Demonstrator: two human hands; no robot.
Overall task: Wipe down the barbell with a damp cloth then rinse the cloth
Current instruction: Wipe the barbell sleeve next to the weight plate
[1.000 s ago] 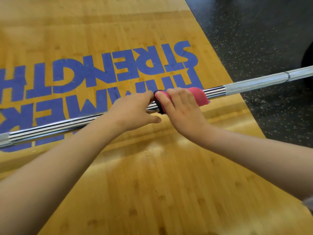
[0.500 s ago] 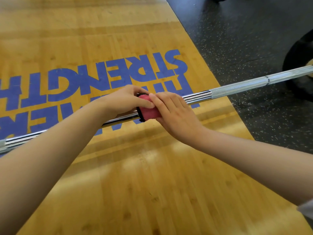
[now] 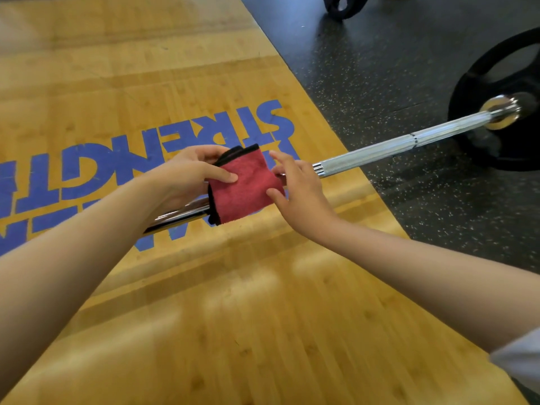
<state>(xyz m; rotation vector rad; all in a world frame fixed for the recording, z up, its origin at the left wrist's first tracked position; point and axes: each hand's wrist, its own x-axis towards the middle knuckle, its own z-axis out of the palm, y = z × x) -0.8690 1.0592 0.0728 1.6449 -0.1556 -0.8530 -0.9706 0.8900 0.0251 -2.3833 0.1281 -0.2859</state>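
Red cloth (image 3: 242,185) over barbell (image 3: 365,154), left hand (image 3: 181,173) pinching it, right hand (image 3: 298,185) spread, touching its edge

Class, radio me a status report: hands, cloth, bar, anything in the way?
Left hand pinches red cloth, draped over barbell. Right hand at cloth's right edge, grip unclear. Nothing on barbell up to black plate.

Middle of the barbell (image 3: 380,148) behind the cloth (image 3: 242,188); weight plate (image 3: 496,153) partly beyond the right edge.
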